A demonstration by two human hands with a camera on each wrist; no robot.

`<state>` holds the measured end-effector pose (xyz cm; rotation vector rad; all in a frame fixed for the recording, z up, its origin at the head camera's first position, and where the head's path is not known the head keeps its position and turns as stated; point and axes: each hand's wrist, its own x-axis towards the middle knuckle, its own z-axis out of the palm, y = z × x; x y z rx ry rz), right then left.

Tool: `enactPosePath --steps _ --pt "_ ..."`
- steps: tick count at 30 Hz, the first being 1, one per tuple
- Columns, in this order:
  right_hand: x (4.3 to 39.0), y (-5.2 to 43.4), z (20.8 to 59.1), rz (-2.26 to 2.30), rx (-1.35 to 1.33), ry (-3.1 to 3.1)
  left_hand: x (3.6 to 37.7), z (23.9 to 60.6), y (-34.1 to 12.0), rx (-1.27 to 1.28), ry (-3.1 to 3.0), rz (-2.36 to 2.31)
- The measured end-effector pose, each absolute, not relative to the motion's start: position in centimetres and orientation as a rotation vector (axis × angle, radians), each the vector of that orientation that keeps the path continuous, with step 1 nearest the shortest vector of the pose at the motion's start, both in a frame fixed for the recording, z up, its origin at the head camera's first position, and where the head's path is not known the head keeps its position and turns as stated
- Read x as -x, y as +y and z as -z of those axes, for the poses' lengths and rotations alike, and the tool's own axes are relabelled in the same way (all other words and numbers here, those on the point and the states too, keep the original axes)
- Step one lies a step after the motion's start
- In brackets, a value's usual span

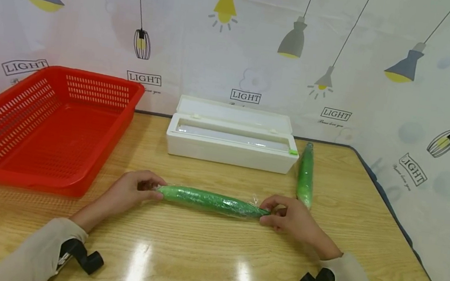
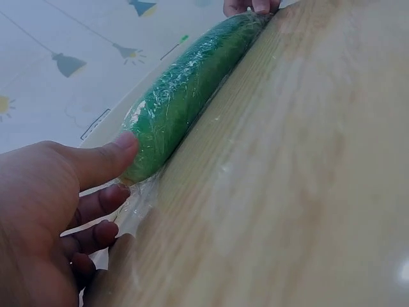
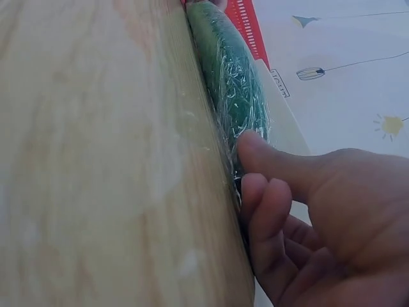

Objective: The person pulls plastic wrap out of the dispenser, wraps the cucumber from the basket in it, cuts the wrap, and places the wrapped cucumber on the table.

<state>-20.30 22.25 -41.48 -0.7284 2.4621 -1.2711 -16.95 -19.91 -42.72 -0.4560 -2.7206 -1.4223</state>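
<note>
A long green cucumber (image 1: 211, 202) wrapped in clear plastic film lies crosswise on the wooden table. My left hand (image 1: 134, 191) pinches its paler left end, thumb on the film and fingers curled beneath, as the left wrist view shows on the cucumber (image 2: 185, 89). At the darker right end my right hand (image 1: 289, 218) pinches the film-covered tip between thumb and fingers. Loose film (image 2: 142, 198) bunches beside the left fingers. In the right wrist view the thumb lies against the wrapped cucumber (image 3: 233, 80), and its very tip is hidden by the fingers.
Behind the hands stands a white film dispenser box (image 1: 229, 155) with its lid raised and a roll inside. A second cucumber (image 1: 306, 174) lies right of it, close behind my right hand. At the left sits a red plastic basket (image 1: 97, 162). A patterned cloth (image 1: 234, 66) hangs behind the table.
</note>
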Motion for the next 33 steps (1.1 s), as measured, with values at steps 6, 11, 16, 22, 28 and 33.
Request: enactPosePath --steps 6,11,16,22,28,33 --pt "20.42 22.33 41.56 1.239 0.693 2.453 16.88 42.68 -19.94 0.475 -2.735 1.412" --pt "20.53 22.43 41.41 1.241 0.701 2.433 16.93 42.66 -20.0 0.484 -2.758 1.441" --pt "20.58 22.54 41.31 1.231 0.723 2.424 16.99 42.66 -20.1 0.527 -2.777 1.452" --pt "20.52 22.66 41.25 1.224 0.763 2.447 17.09 42.69 -19.96 0.61 -2.718 1.427" --pt "20.52 22.46 41.55 1.188 0.793 2.511 16.81 43.04 -19.47 0.68 -2.666 1.418" --pt "20.43 22.43 41.5 1.191 0.836 2.5 16.68 42.93 -19.17 0.604 -2.673 1.451"
